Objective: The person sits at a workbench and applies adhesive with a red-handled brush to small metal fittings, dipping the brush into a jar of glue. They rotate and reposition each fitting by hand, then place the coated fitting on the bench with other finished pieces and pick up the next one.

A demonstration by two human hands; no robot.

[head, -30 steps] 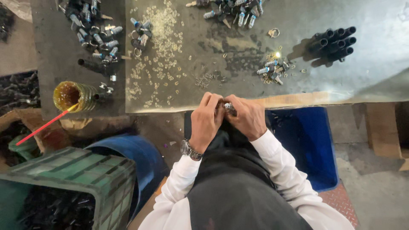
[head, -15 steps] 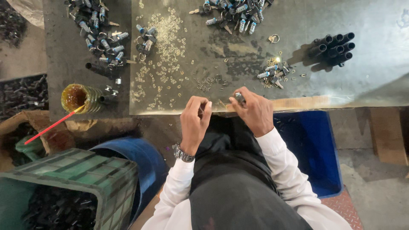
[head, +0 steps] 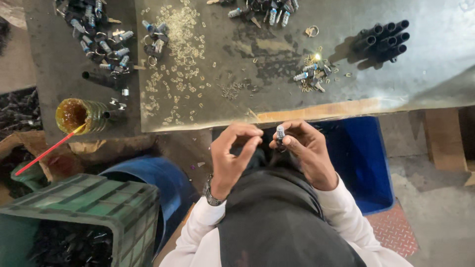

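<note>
Green crate (head: pixel 84 207): a slatted plastic crate sits at the lower left, dark parts heaped inside it.
Jar (head: pixel 79 114): an amber-filled clear jar lies on its side at the bench's left edge, a red stick (head: pixel 47 151) slanting out of its mouth toward the floor.
Blue drum (head: pixel 153 180): a round blue container stands between the crate and the person's lap.
Loose fittings (head: pixel 106 42): silver-and-black pieces lie scattered over the dark left part of the bench, with small brass-coloured clips (head: pixel 180 54) spread across the metal sheet beside them.
Left hand (head: pixel 232 155): raised in front of the chest, wrist bent back, a wristwatch (head: pixel 212 194) at the cuff of a white sleeve; thumb and forefinger curl toward each other in a pinch, and whether anything small sits between them cannot be told.
Small part (head: pixel 280 133): a short silver cylinder with a dark body, held upright just below the bench's front edge, close to the left hand's fingertips but apart from them.
Right hand (head: pixel 309 153): closed around the small part, thumb and forefinger gripping its lower end, the other fingers folded beneath.
Bench (head: pixel 396 84): a worn metal sheet; a little cluster of fittings (head: pixel 311 74) lies straight ahead of the hands.
Black tubes (head: pixel 383 39): a bundle of about 6 dark tubes lies at the upper right.
Blue bin (head: pixel 366 158): a square blue tub stands on the floor beside the right forearm.
</note>
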